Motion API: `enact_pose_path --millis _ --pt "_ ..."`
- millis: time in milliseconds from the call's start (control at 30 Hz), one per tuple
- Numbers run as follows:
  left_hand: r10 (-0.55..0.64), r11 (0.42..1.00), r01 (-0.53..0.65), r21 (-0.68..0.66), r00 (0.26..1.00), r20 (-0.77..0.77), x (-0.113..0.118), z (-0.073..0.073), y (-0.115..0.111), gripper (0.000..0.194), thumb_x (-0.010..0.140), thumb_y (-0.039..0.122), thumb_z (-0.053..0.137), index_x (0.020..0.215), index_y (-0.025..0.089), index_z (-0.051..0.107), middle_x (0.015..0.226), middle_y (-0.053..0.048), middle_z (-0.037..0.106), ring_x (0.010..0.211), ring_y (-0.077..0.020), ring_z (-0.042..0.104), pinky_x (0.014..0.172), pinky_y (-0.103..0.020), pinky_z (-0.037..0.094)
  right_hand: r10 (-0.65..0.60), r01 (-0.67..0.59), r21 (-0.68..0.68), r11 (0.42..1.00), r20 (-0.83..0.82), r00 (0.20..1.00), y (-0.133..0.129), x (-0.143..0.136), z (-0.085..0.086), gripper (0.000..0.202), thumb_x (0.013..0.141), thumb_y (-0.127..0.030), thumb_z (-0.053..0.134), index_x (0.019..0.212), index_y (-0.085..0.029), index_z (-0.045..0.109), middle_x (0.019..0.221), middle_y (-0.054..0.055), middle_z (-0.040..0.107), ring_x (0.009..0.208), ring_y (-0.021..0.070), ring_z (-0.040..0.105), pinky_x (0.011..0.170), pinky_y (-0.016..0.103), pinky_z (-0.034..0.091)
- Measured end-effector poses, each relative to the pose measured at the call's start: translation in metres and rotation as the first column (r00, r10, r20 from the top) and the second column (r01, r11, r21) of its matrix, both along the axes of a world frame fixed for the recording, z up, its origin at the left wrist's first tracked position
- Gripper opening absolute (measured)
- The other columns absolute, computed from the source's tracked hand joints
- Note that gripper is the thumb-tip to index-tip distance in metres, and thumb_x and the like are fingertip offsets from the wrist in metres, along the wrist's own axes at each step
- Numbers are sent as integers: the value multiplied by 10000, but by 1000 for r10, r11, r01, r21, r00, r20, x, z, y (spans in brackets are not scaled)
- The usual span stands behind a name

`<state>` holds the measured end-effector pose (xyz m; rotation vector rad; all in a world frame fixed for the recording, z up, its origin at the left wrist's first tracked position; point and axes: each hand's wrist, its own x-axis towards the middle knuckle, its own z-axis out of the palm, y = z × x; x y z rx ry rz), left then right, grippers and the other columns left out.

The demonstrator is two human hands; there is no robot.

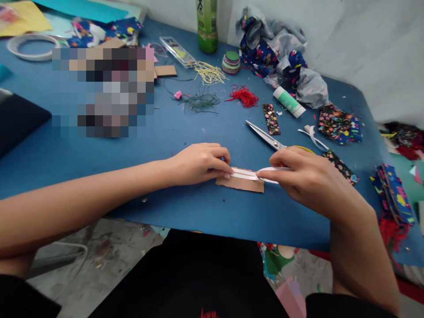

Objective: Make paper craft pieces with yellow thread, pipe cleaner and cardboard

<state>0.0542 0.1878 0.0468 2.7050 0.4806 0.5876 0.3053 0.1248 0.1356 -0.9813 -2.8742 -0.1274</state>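
A small piece of brown cardboard [245,184] lies flat on the blue table [185,207] in front of me, with a white strip [244,174] along its upper part. My left hand [203,163] holds the cardboard's left end, thumb and fingers closed on it and touching the strip. At the right end, the thumb and index finger of my right hand [304,179] pinch a narrow white strip that looks like tape or its backing. Part of this strip loops up behind the fingers. Scissors [265,134] lie just beyond my right hand, their handles partly hidden.
Beyond my hands lie a glue stick [289,101], red threads [243,96], yellow threads [209,73] and crumpled patterned fabric [288,57]. A green bottle [207,31] stands near the wall. A tape roll [33,46] lies far left. Flowered fabric pieces [339,123] rest at right.
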Motion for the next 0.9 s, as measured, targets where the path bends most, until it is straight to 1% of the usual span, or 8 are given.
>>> enact_pose_path --millis 167,267,367,567,767,900 --pt "-11 998 13 69 1000 -23 0 0 0 272 940 311 457 951 260 724 923 -50 652 752 -147 556 653 -263 422 14 -14 -18 1000 4 1000 0 -1 -1 314 923 -111 402 979 -199 698 876 75 586 746 171 511 653 293 426" --pt "-15 994 19 110 999 -39 0 1 -1 262 933 335 472 953 257 721 933 -51 652 750 -150 552 659 -270 425 14 -14 -27 1000 4 1000 -1 -3 0 319 933 -119 392 980 -200 697 878 73 587 737 168 505 646 288 417" --pt "-24 991 30 127 998 -52 0 2 -2 267 926 359 481 942 240 720 942 -53 650 759 -155 556 683 -281 437 9 -8 -27 1000 25 1000 -2 -6 0 335 933 -101 380 961 -202 699 871 68 588 731 166 506 634 283 404" --pt "-40 989 49 140 997 -68 0 6 -4 273 932 343 469 940 223 714 968 -57 658 789 -160 571 701 -281 452 37 -35 -31 999 58 998 -3 -12 -4 344 913 -57 381 945 -181 701 863 64 589 714 168 493 618 289 379" --pt "-26 986 37 164 997 -71 1 7 -5 266 926 333 479 909 219 718 939 -51 666 777 -154 580 683 -270 452 30 -24 -80 997 83 996 -4 -13 -9 325 907 -70 401 954 -175 705 877 72 602 746 182 505 629 301 387" --pt "-10 983 24 182 997 -78 1 8 -7 243 917 310 495 908 220 721 898 -44 665 771 -155 589 666 -263 447 14 -8 -92 996 62 998 -3 -14 -10 259 902 -141 456 959 -169 707 891 82 607 750 186 511 643 310 404"
